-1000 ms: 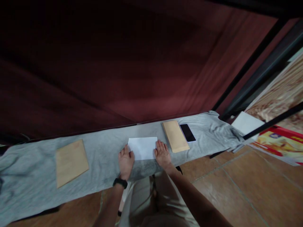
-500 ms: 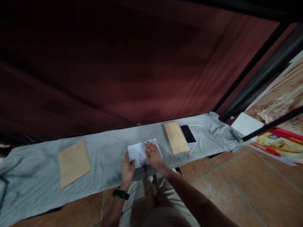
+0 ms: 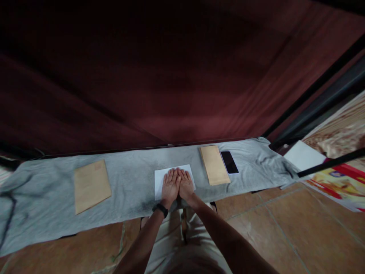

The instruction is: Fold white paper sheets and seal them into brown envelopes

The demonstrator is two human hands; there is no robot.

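A white sheet of paper (image 3: 158, 186), apparently folded, lies on the grey cloth in front of me. Flat on its middle rests my left hand (image 3: 170, 185), fingers stretched out away from me and a dark band on the wrist. My right hand (image 3: 186, 185) lies beside it, also flat on the paper, the two hands touching along their inner sides. Neither hand grips anything. Much of the paper's near edge is hidden under my palms.
The grey cloth (image 3: 131, 171) covers a long narrow bench. A brown envelope (image 3: 92, 186) lies to the left. On the right are a stack of brown envelopes (image 3: 215, 165) and a phone (image 3: 229, 162). Behind hangs a dark red curtain (image 3: 171, 95); a black bar (image 3: 330, 166) crosses at right.
My left hand has left the paper's left edge and moved right onto its middle, next to my right hand. Its fingers are now laid flat. The view has shifted slightly.
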